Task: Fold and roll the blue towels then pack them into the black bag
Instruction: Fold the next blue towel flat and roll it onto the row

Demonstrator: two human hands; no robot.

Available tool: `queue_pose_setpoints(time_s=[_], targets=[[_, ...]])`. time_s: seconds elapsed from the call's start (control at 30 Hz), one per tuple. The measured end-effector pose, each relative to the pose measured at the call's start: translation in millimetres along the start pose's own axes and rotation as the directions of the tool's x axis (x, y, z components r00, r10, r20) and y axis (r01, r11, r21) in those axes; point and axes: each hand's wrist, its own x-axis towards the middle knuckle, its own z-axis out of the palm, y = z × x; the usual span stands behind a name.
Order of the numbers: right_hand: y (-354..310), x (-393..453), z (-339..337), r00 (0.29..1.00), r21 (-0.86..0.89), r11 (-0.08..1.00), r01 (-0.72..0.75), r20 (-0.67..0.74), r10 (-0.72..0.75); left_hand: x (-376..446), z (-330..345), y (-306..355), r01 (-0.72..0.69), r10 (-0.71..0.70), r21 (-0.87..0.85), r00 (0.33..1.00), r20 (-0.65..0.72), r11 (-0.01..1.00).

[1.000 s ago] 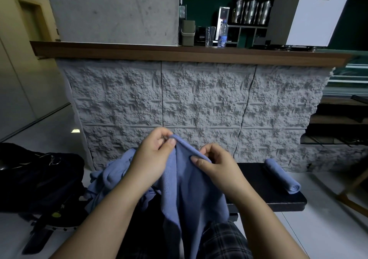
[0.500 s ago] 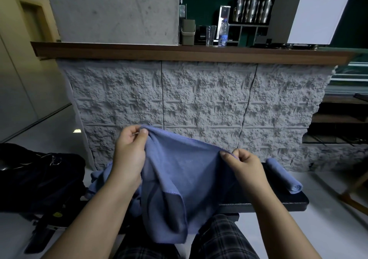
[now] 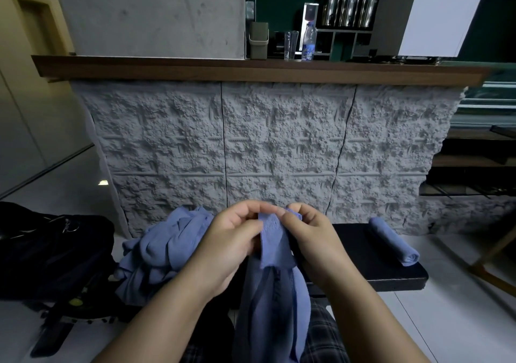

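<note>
Black fabric bag (image 3: 47,253) sat slumped on the floor at your far left, well apart from your hands. Just right of it, a loose heap of crumpled blue towels (image 3: 164,248) lay on the left end of the dark padded bench (image 3: 391,277); how many were in the heap you could not count.

At centre, your left hand (image 3: 231,239) and right hand (image 3: 312,237) were nearly touching. The fingers (image 3: 248,209) of both pinched the top edge of one blue towel (image 3: 275,293), corners brought together, so it hung doubled with its long axis running straight down from your grip toward your lap. Both hands were equally near it. Folding looked under way, and laying it flat probably came next.

One finished blue towel roll (image 3: 393,241) rested on the right end of the bench, nearer your right hand. So: one bag, one roll, one towel held, one heap.
</note>
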Motion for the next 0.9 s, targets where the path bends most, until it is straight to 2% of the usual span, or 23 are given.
queue_pose_setpoints(time_s=[0.07, 0.13, 0.2, 0.27, 0.37, 0.5, 0.73, 0.9], targets=[[-1.8, -1.7, -1.6, 1.000, 0.053, 0.999, -0.004, 0.013, 0.003, -0.7, -1.6, -1.5, -0.137, 0.128, 0.204, 0.990, 0.054, 0.969], [-1.3, -3.1, -3.8, 0.999, 0.088, 0.996, 0.003, 0.031, -0.006, -0.4, -2.4, -4.2, -0.273, 0.235, 0.463, 0.962, 0.141, 0.843], [-0.8, -4.2, -5.4, 0.999, 0.112, 0.994, 0.008, 0.031, -0.012, 0.0, -2.0, -5.7, -0.327, 0.254, 0.597, 0.945, 0.206, 0.733], [-1.9, -5.2, -7.0, 0.999, 0.108, 0.994, 0.003, 0.031, -0.006, -0.8, -2.6, -4.4, -0.344, 0.245, 0.613, 0.939, 0.243, 0.711], [-5.8, -6.6, -8.5, 1.000, 0.049, 0.999, 0.001, 0.011, -0.002, -3.4, -6.4, -3.0, -0.351, 0.236, 0.530, 0.932, 0.274, 0.772], [-7.2, -8.2, -5.6, 0.999, 0.038, 0.999, 0.015, 0.033, -0.017, 0.4, -10.4, -6.3, -0.376, 0.317, 0.521, 0.927, 0.201, 0.766], [-7.9, -12.9, 3.4, 0.998, -0.085, 0.995, 0.044, 0.046, -0.041, -0.3, -12.8, -1.2, -0.425, 0.519, 0.733, 0.847, 0.114, 0.532], [-14.1, -17.0, 5.5, 0.996, -0.082, 0.995, 0.059, 0.066, -0.053, -6.1, -12.8, -2.3, -0.331, 0.410, 0.709, 0.910, 0.064, 0.623]])
